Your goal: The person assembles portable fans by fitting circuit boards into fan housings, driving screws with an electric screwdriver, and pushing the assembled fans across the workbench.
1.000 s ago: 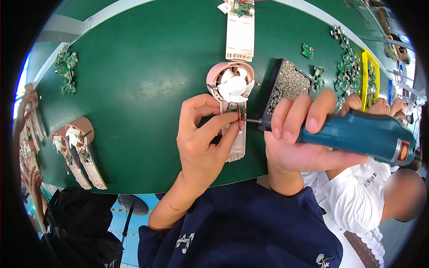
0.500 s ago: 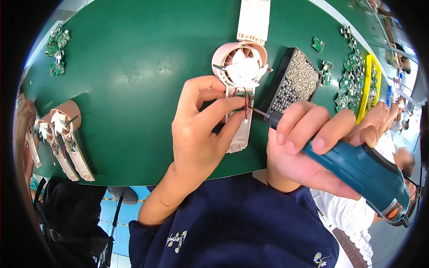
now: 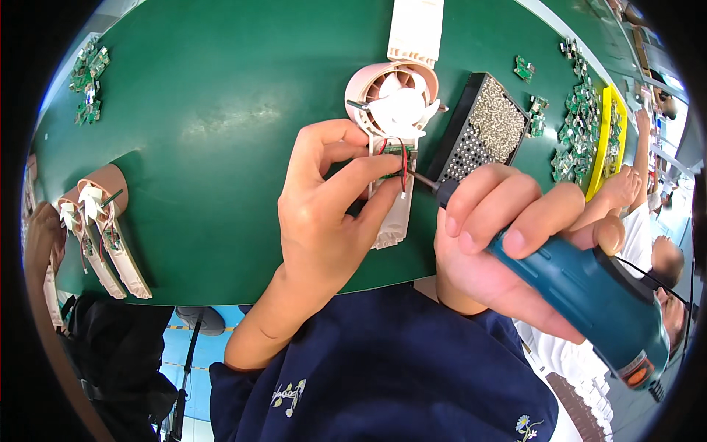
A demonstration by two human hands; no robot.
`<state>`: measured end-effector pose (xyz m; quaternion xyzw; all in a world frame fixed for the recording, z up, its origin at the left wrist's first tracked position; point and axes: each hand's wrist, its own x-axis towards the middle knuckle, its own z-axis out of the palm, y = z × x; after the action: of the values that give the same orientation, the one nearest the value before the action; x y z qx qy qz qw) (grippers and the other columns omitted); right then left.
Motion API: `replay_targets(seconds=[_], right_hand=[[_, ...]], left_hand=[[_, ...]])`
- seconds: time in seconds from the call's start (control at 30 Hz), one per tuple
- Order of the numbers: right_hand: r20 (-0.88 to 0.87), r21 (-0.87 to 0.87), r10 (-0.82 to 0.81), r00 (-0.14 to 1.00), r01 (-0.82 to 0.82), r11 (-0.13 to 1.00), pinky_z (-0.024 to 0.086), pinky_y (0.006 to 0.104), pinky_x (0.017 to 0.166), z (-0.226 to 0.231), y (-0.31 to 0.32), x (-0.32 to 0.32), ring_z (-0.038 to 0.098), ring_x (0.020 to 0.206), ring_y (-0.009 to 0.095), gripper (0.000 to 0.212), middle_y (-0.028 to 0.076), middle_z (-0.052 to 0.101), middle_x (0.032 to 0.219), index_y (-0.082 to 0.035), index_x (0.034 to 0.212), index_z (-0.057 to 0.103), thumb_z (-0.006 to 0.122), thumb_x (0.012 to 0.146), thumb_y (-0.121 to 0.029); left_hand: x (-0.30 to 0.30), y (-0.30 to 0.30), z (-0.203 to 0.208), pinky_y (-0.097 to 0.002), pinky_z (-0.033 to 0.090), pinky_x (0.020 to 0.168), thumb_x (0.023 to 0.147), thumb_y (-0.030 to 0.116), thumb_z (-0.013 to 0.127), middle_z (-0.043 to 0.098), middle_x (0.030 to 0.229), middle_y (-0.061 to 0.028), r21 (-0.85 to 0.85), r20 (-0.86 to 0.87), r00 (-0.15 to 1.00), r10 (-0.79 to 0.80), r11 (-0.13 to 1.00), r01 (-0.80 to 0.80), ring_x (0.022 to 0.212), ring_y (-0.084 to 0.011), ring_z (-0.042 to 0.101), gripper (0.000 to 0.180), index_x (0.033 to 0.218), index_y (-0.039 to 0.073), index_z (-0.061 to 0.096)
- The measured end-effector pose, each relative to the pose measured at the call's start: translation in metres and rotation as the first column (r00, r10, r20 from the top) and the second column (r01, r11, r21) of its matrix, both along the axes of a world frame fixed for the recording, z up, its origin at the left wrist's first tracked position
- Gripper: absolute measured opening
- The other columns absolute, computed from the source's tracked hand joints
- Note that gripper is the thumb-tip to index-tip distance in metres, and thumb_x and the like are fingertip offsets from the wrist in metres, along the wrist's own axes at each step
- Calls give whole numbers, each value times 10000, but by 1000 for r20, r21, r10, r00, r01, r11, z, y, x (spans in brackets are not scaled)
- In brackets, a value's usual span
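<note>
A handheld fan with a pink ring and white blades lies with its handle half exposed. Inside the handle is a green circuit board with red and black wires. My left hand grips the handle from the left, thumb and index finger pinched by the board; what is between those fingertips is hidden. Wrapped in my right hand is a teal electric screwdriver. Its thin bit slants into the handle beside the wires, close to my left fingertips.
A black tray of small screws stands right of the fan. Loose circuit boards and a yellow bin lie farther right, more boards far left. Two part-built fans rest at left. A white cover lies beyond the fan. Other people's hands show at both sides.
The screwdriver's rear end has dipped lower while its bit stays at the handle. My left hand keeps its grip. At the left, another person's hand has come nearer the part-built fans.
</note>
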<state>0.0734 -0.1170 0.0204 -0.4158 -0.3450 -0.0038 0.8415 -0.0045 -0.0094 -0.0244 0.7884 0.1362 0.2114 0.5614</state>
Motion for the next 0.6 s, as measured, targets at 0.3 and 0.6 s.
replay_targets(seconds=[0.3,0.6], right_hand=[[57,-204,113,992,-99,974,403,382,481,8,-7,0,467,496,239,788,87,505,786,-152,1310,399,525,813,-751],[-182,-56,-198,963,191,980,396,263,362,21,-29,-28,486,427,156,772,80,558,899,-100,1345,335,543,870,-672]], left_hand=[[0,-3,0,-293,553,631,671,-58,783,541,1033,-98,-61,16,1000,7,998,-6,822,-201,667,221,863,14,700],[-7,2,7,-307,547,630,719,-46,757,545,1052,-92,-53,-19,999,-28,998,27,821,-206,668,236,928,30,676]])
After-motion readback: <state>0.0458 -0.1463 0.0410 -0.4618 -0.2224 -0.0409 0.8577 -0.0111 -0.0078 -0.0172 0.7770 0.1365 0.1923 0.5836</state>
